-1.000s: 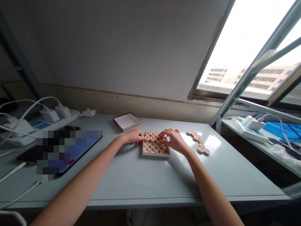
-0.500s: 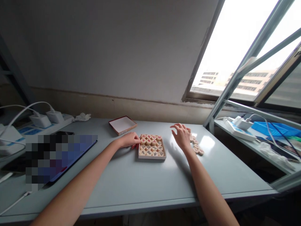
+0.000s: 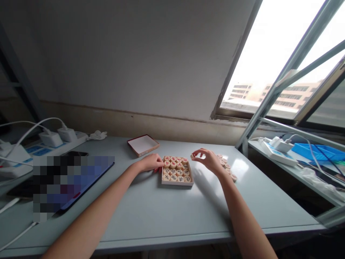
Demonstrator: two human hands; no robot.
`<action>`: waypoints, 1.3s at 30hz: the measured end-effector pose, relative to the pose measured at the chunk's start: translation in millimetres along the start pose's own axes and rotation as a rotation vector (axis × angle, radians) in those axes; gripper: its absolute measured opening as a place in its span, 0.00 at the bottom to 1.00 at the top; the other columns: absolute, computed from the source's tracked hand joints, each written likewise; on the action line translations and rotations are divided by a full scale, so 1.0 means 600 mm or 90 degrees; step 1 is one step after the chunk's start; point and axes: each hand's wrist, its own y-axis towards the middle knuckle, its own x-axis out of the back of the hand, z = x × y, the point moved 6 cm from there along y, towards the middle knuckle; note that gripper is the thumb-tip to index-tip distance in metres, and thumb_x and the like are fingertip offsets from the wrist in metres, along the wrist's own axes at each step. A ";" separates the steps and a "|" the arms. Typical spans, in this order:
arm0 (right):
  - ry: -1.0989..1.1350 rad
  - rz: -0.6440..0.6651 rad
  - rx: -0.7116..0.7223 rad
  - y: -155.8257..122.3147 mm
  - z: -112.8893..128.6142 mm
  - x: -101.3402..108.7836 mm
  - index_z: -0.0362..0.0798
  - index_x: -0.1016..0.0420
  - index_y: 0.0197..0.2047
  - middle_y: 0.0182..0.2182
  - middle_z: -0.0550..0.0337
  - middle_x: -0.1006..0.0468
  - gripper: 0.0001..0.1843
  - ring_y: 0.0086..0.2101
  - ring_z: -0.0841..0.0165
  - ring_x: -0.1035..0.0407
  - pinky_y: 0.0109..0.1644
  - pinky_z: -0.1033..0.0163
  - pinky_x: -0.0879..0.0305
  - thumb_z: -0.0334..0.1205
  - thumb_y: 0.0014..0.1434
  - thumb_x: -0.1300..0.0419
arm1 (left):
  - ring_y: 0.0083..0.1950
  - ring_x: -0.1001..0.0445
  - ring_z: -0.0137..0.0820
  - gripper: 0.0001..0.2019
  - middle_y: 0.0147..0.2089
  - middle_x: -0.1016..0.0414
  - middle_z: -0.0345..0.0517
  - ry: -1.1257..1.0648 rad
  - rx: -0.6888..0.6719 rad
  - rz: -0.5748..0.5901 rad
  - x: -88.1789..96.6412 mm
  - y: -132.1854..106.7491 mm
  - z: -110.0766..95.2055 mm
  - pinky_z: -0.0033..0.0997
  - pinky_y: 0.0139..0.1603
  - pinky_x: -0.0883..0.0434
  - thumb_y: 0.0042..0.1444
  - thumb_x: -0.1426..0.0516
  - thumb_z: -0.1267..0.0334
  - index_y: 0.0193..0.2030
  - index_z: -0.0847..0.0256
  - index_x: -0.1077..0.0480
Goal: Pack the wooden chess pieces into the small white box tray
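Observation:
Round wooden Chinese chess pieces [image 3: 173,172] with red or black characters sit in rows in a shallow open box [image 3: 177,183]. My left hand [image 3: 151,163] is closed on the box's left edge, thumb at the rim. Just right of the box, my right hand [image 3: 208,160] pinches a single Chinese chess piece [image 3: 192,157] between thumb and fingers, above the table. Behind and beside that hand lie several loose pieces [image 3: 227,167], partly hidden by the wrist.
The box lid [image 3: 142,144] lies inner side up behind my left hand. At the left are a tablet [image 3: 88,187], blurred out in part, and a power strip [image 3: 48,147] with cables. A side shelf [image 3: 309,176] at the right holds another power strip and a blue tray [image 3: 318,151].
My right hand has gone from spread fingers to a pinch with a piece showing at its fingertips, slightly nearer the box. My left hand stays at the box edge. The view has shifted slightly.

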 end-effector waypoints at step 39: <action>-0.115 0.032 -0.205 -0.007 -0.119 -0.030 0.46 0.25 0.37 0.37 0.54 0.28 0.09 0.40 0.68 0.33 0.46 0.68 0.42 0.36 0.51 0.43 | 0.16 0.45 0.22 0.16 0.13 0.37 0.39 -0.078 0.040 0.084 -0.009 0.003 0.011 0.25 0.20 0.49 0.46 0.49 0.56 0.16 0.65 0.33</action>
